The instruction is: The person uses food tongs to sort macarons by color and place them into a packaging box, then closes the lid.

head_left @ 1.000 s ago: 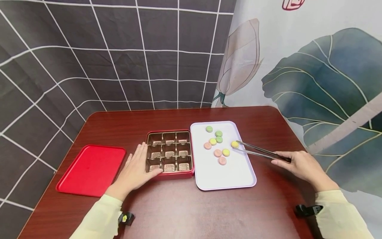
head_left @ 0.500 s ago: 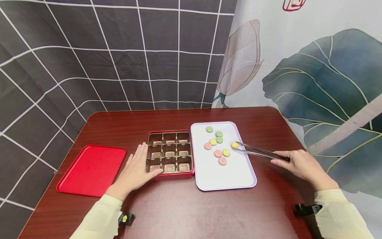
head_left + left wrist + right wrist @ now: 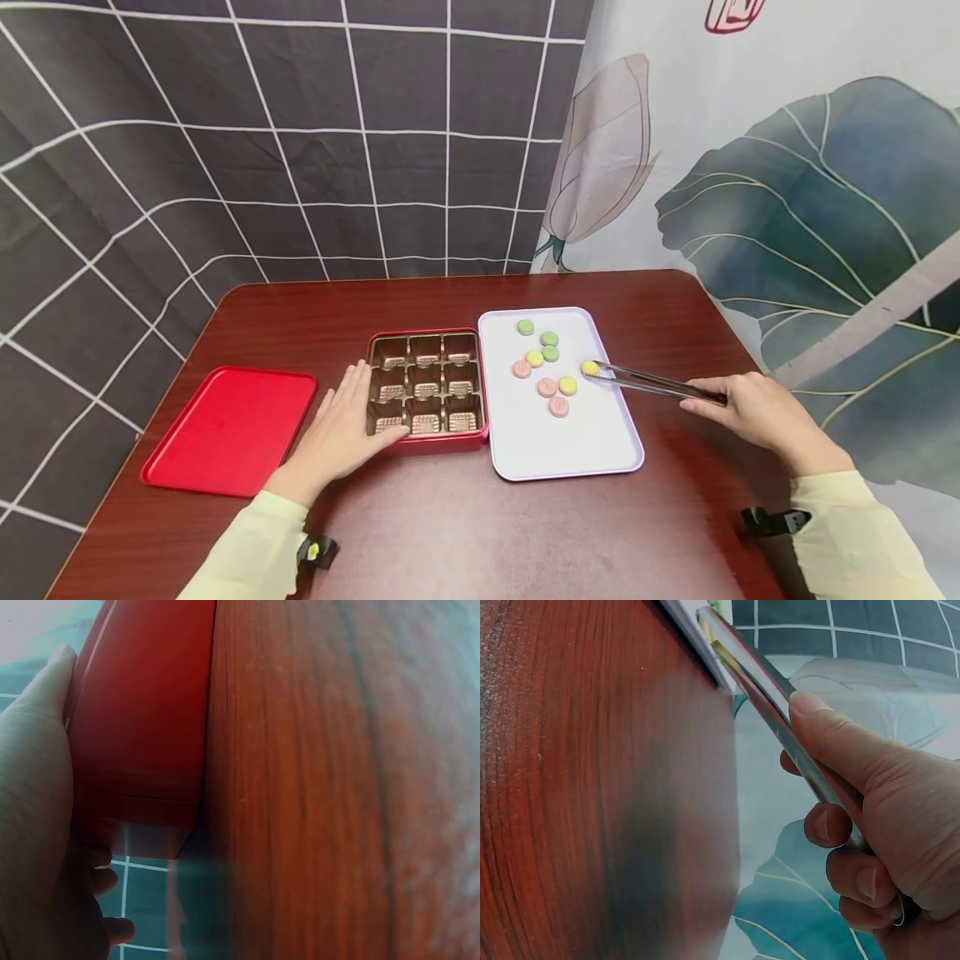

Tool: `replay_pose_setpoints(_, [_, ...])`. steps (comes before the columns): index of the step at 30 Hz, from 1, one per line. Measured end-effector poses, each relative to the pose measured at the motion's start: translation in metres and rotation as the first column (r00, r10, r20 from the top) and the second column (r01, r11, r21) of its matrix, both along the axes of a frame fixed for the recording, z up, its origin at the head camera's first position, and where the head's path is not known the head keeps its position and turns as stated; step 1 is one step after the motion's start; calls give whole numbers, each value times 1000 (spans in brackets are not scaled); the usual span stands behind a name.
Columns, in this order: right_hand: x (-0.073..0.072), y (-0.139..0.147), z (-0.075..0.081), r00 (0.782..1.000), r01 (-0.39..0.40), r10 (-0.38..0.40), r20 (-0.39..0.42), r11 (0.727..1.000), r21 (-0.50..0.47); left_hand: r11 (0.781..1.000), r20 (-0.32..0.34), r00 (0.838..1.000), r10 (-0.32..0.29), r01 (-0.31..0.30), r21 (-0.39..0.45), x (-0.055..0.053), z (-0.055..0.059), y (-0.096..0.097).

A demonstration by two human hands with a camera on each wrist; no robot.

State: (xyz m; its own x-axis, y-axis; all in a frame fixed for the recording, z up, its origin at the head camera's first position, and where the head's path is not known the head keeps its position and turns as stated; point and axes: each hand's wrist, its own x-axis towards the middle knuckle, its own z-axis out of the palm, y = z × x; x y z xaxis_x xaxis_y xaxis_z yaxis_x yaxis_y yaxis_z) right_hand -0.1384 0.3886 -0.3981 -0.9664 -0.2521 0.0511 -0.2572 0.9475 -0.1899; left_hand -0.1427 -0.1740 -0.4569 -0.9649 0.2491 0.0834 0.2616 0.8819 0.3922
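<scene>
My right hand [image 3: 765,417] grips metal tongs [image 3: 663,385] near their back end. The tips of the tongs are at a yellow macaron [image 3: 588,367] on the right side of the white tray [image 3: 562,450]. In the right wrist view the fingers curl round the tongs [image 3: 780,731]. My left hand [image 3: 333,429] rests along the left side of a red box [image 3: 442,445], fingers straight, thumb at its front left corner. The box has a brown insert with several hollow compartments. The left wrist view shows the box's red wall [image 3: 150,705] beside the hand.
Several other macarons lie loose on the tray: green ones [image 3: 549,339], pink ones [image 3: 558,406] and yellow ones [image 3: 567,386]. A flat red lid [image 3: 228,429] lies left of the box. The wooden table [image 3: 480,533] meets hanging cloths behind and at the right.
The tongs' arms have drawn closer together at the yellow macaron. My left hand stays in place on the box.
</scene>
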Motion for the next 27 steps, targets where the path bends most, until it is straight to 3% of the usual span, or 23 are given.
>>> replay_pose_setpoints(7, [2,-1,2,1000,5,-5,26,1000,-2,1000,-6,1000,-2,2,-2,0,0,0])
replay_pose_setpoints(15, [3,-1,4,999,-17,16,-45,1000,-17,1000,-9,1000,-1,1,5,1,0,0])
replay_pose_setpoints(27, [-12,-22,9,992,-90,86,-97,995,-40,1000,-6,1000,1,-1,-1,0,-1,0])
